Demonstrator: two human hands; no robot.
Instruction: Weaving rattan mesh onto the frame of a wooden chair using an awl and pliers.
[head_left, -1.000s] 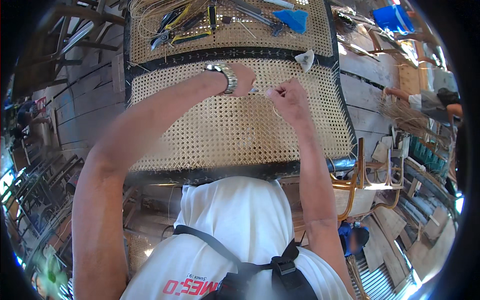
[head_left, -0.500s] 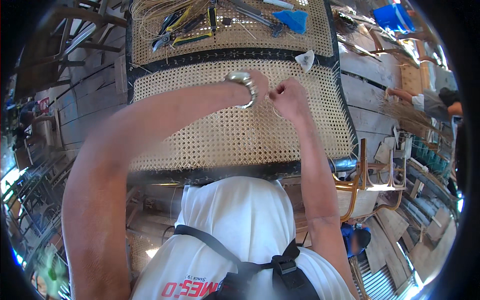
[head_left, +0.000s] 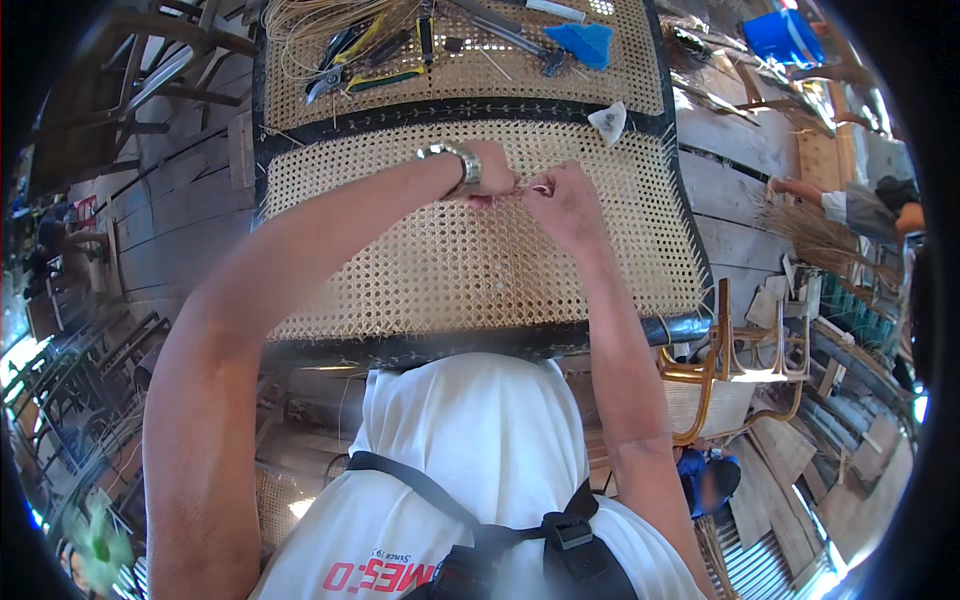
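Observation:
Woven cane webbing [head_left: 400, 285] fills a black-framed panel with open hexagonal holes. Over its upper middle, my left hand [head_left: 490, 172], with a metal-band watch [head_left: 460, 168] at the wrist, has its fingers pinched together. Close on its right, my right hand [head_left: 565, 205] is closed with thumb and forefinger pressed together. A thin pale cane strand [head_left: 521, 189] shows between the two hands' fingertips; the rest of it is hard to make out. Beyond the right hand a small whitish cloth or lump [head_left: 608, 122] lies on the webbing.
Across the black crossbar [head_left: 470, 108] lie yellow-and-black pliers [head_left: 385, 80], a blue sponge-like piece [head_left: 582, 43] and a coil of cane strands [head_left: 310, 30]. A wooden chair frame [head_left: 720, 370] stands at right. A blue bucket [head_left: 783, 38] and other people [head_left: 710, 480] are farther off.
Both hands have shifted slightly left, the left one also a little nearer me. Their fingertips have come closer together, and the left fingers now show pinched beside the right ones.

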